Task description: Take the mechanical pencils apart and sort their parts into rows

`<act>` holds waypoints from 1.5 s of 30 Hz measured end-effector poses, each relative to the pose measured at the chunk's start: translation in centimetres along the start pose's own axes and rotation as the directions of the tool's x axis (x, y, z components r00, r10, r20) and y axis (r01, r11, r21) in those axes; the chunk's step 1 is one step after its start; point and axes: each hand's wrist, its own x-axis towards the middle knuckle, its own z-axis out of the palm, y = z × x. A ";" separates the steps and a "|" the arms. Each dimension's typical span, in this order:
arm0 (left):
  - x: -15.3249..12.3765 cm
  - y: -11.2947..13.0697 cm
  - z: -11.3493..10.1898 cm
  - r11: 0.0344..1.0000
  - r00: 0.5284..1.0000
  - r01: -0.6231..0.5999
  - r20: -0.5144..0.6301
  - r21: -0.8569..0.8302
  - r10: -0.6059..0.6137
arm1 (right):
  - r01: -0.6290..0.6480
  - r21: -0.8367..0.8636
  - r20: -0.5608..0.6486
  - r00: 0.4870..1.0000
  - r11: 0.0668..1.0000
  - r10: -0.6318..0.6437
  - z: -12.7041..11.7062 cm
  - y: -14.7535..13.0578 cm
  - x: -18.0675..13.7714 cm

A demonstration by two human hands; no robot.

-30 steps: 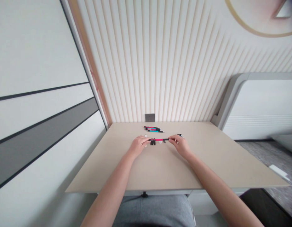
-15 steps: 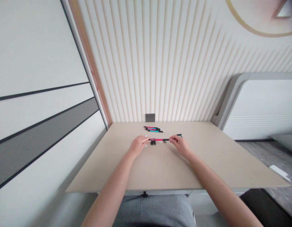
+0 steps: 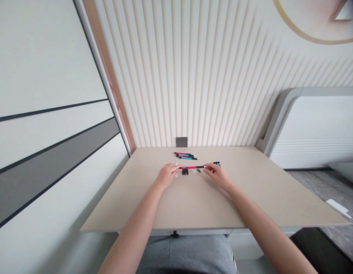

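Note:
A red-and-black pen (image 3: 192, 167) is held level just above the table, its silver tip pointing right. My left hand (image 3: 166, 174) is closed on its black rear end, thumb and fingers pinched together. At the other end, the thumb and forefinger of my right hand (image 3: 218, 175) are curled at the silver tip, which shows between them. Beneath the pen lie several small black parts (image 3: 185, 172). Small clear pieces (image 3: 194, 171) and a dark flat piece (image 3: 199, 171) are to the right of these. More clear pieces (image 3: 176, 175) lie by my left fingertips.
Several red, teal and black pens (image 3: 186, 156) lie together toward the back of the table (image 3: 190, 205). Black-and-teal parts (image 3: 217, 163) lie behind my right hand. A dark wall socket (image 3: 181, 142) is at the back; a white cabinet (image 3: 50, 152) stands at the left.
My right fingers have shifted off the pen's black front section, so its silver tip now shows. The pen's right end has risen slightly. My left hand keeps its place.

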 end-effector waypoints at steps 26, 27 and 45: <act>-0.1 -0.5 0.5 0.998 0.998 0.055 -0.037 0.005 -0.055 | -0.069 -0.461 -0.117 0.993 0.885 0.016 -2.1 3.5 0.6; -0.1 -0.5 0.5 0.998 0.998 0.057 -0.036 0.004 -0.056 | -0.066 -0.500 -0.102 0.995 0.864 0.017 -2.1 3.5 0.6; 0.0 -1.0 0.7 0.999 0.999 0.045 -0.011 0.024 -0.045 | 0.005 -0.619 0.047 0.998 0.785 0.031 -1.6 2.7 1.2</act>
